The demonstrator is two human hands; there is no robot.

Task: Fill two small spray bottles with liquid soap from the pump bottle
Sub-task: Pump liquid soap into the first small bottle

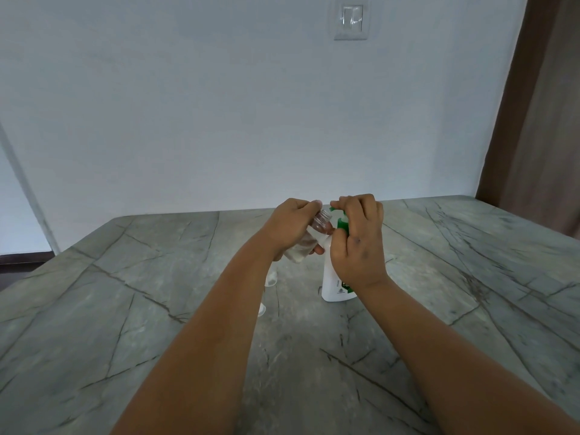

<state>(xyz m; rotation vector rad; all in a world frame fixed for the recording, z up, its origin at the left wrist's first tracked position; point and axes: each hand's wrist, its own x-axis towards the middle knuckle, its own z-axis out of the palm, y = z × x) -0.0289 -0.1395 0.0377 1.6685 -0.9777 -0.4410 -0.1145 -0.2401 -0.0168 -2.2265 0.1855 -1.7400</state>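
Our left hand (290, 226) gripped the spray bottle (309, 237), tilted, its open neck at about two o'clock, just beside the green nozzle. Our right hand (357, 237) curled over the pump (340, 222) of the soap bottle (334, 279), which stood on the table (470, 277). We judged that a hard press could shoot soap past the narrow neck onto our fingers, and that pushing off-centre could tip the bottle. The spray bottle was clear plastic, uncapped, cloudy in its lower half. Small clear pieces (270, 279), perhaps caps, lay at seven o'clock of it; we could not tell.
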